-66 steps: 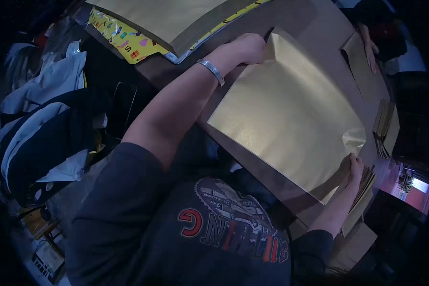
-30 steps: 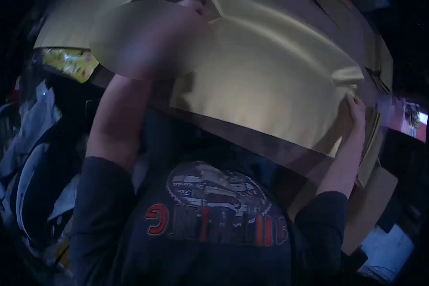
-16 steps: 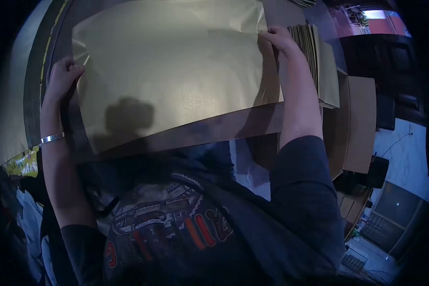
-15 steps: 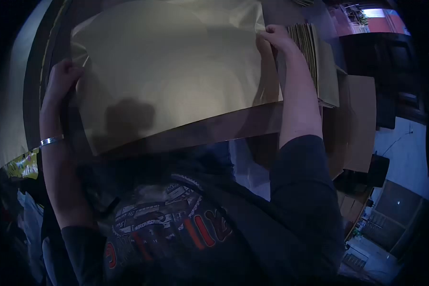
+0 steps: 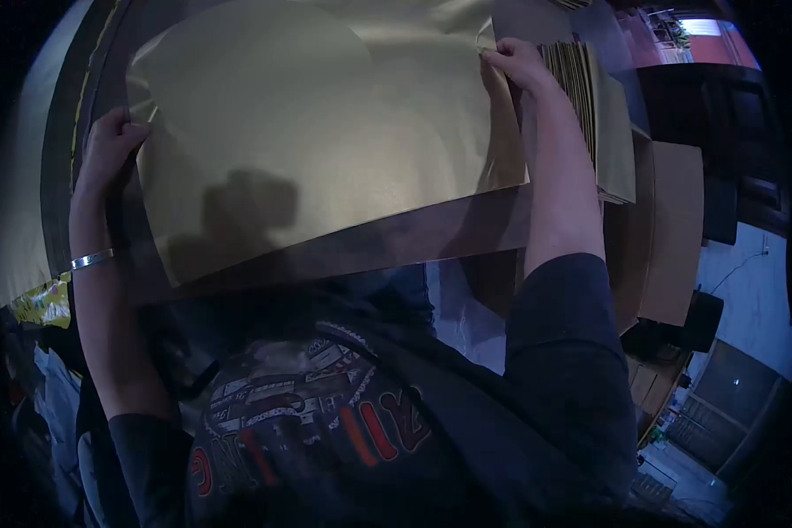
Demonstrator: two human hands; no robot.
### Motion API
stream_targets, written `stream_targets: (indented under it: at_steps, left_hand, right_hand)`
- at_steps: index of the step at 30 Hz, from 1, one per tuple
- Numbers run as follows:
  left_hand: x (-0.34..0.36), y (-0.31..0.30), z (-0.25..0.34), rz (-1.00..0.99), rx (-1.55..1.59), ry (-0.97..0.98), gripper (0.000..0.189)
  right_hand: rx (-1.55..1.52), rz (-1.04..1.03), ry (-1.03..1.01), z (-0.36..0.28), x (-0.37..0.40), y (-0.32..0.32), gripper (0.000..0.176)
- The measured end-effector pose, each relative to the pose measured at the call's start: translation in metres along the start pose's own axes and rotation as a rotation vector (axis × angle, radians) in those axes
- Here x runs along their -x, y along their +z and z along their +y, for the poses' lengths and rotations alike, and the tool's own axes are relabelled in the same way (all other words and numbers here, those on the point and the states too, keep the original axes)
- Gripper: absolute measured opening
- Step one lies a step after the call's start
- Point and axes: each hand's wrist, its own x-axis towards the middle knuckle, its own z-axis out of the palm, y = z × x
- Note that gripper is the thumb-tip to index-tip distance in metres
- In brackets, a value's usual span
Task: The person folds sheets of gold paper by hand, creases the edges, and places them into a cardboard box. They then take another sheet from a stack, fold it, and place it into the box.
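A large sheet of gold-coloured paper [image 5: 326, 123] spans the space between my hands, over a dark table [image 5: 396, 233]. My left hand [image 5: 113, 145] pinches its left edge, where the paper creases. At the upper right, my right hand [image 5: 517, 63] grips the other edge between thumb and fingers, and folds run out from there. The sheet bows slightly, and a dark shadow falls on its lower left part. Its far edge runs out of the top of the view.
Right of my right forearm stands a stack of folded gold-brown paper [image 5: 590, 114]. An open cardboard box [image 5: 673, 233] is beside it, below the table edge. More gold paper [image 5: 22, 176] lies at far left, above a yellow patterned wrapper [image 5: 44, 304].
Both hands keep their hold on the paper. The right hand and the paper's right edge sit slightly further right and up in view; the whole scene also shifts a little.
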Motion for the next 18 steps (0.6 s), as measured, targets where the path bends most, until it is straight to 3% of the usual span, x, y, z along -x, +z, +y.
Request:
stream_targets:
  at_steps: [2,4,8,11,18]
  left_hand:
    - [-0.003,-0.001,-0.003,-0.009,0.046,-0.021,0.017]
    - [-0.007,-0.005,-0.008,0.005,-0.201,0.057,0.017]
    - [-0.006,-0.002,-0.012,0.005,-0.085,0.080,0.017]
    - [-0.002,-0.003,-0.003,0.001,-0.143,0.035,0.021]
    - [-0.003,-0.003,-0.004,0.029,-0.118,0.082,0.025]
  right_hand:
    - [-0.012,-0.017,0.004,0.003,-0.002,0.000,0.037]
    - [-0.010,-0.006,-0.005,0.006,-0.004,0.003,0.036]
    - [-0.036,-0.047,0.027,0.003,-0.001,0.001,0.030]
    - [-0.119,-0.036,0.001,0.015,-0.007,0.006,0.040]
    - [0.024,-0.045,-0.007,0.000,-0.001,-0.004,0.040]
